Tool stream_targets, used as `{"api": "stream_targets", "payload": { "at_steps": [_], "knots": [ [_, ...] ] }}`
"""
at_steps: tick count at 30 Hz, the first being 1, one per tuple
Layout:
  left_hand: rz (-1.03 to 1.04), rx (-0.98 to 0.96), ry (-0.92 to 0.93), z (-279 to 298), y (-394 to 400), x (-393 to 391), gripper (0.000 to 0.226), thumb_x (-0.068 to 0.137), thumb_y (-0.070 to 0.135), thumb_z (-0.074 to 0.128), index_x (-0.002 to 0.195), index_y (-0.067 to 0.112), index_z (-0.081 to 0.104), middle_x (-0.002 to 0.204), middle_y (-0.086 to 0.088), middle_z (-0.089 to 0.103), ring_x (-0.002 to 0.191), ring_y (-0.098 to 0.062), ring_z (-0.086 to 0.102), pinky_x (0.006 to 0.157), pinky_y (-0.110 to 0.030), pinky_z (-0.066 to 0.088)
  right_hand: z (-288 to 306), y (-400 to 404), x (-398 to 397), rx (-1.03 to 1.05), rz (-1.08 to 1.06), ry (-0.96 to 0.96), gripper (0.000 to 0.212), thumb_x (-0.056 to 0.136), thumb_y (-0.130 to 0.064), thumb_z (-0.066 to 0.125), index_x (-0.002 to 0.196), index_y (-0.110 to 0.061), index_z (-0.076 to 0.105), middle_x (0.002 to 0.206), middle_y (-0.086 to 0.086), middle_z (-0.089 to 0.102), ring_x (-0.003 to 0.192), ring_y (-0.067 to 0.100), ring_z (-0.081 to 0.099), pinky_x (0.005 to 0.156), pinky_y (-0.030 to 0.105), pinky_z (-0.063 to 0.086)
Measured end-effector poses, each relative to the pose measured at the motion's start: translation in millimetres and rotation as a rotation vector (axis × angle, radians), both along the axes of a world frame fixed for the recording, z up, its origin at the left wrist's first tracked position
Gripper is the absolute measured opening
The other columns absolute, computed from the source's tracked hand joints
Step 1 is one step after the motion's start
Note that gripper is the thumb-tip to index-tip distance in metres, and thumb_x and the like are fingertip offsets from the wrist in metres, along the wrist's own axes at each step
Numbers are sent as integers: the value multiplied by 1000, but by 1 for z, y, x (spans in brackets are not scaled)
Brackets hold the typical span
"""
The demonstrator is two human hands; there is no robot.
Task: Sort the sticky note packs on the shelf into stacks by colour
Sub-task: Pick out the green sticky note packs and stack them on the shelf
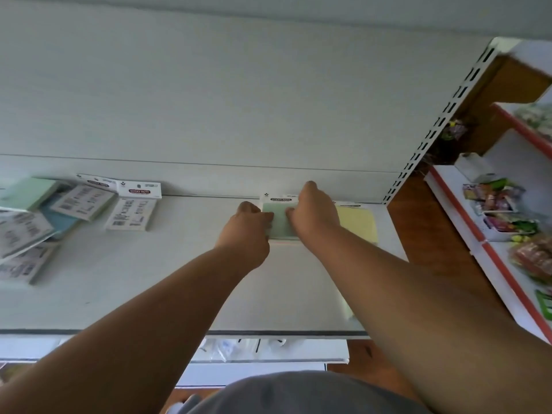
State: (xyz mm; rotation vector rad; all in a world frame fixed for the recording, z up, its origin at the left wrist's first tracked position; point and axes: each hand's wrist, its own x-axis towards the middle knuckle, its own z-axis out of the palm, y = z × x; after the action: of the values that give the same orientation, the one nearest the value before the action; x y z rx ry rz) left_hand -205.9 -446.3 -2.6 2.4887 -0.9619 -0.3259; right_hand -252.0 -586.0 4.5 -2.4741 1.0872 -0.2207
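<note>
A neighbouring shelf unit (490,255) with red edging stood to the right, carrying colourful packaged goods (504,204). A slotted white upright (430,127) adjoined brown flooring (433,234).

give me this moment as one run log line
stage: squaring green pack at shelf back | left hand on its left edge | right hand on its right | yellow pack beside | unsorted packs left

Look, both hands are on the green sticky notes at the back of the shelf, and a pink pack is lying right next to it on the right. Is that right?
Not quite. The pack beside it is yellow, not pink, as the head view shows. The rest holds: the left hand and right hand are both on the green pack at the back of the shelf.
</note>
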Motion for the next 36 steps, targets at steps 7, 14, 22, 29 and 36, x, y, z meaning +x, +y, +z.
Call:
{"api": "stream_targets", "payload": {
  "at_steps": [7, 14, 22, 29, 36],
  "knots": [
    [55, -98, 35, 4, 29, 0, 49, 85, 25, 62, 133, 24, 52, 132, 1, 48, 108, -18, 61, 93, -37, 50, 13, 31, -1, -91, 132, -95, 19, 90, -24, 56, 104, -11, 56, 104, 8, 60, 95, 29, 59, 71, 30, 39],
    [74, -122, 1, 7, 117, 40, 42, 87, 26, 61, 129, 24, 55, 124, 5, 55, 97, -11, 62, 86, -26, 50, 19, 124, 43, -46, 219, -244, 15, 89, -29, 56, 95, -15, 55, 90, 1, 61, 79, 22, 56, 65, 27, 37],
    [213, -123, -42, 18, 273, 139, 34, 84, 22, 60, 119, 23, 61, 115, 5, 61, 95, -16, 62, 85, -29, 49, 15, 283, 137, 57, 334, -261, 10, 88, -26, 58, 86, -16, 56, 83, -2, 63, 74, 19, 56, 60, 28, 40],
    [369, -42, -197, 9, 352, 206, 45, 83, 28, 61, 127, 23, 56, 135, -4, 51, 124, -27, 43, 105, -36, 35, 10, 360, 206, 238, 393, -173, 17, 91, -23, 56, 105, -14, 61, 117, 6, 63, 106, 25, 59, 80, 25, 39],
    [256, 182, -56, 5, 345, 246, 47, 85, 32, 48, 132, 31, 53, 140, -4, 49, 128, -30, 41, 107, -42, 35, 15, 364, 265, 460, 281, -21, 33, 90, -15, 50, 121, -12, 61, 116, 11, 64, 106, 29, 62, 91, 37, 52]
  ]
}}
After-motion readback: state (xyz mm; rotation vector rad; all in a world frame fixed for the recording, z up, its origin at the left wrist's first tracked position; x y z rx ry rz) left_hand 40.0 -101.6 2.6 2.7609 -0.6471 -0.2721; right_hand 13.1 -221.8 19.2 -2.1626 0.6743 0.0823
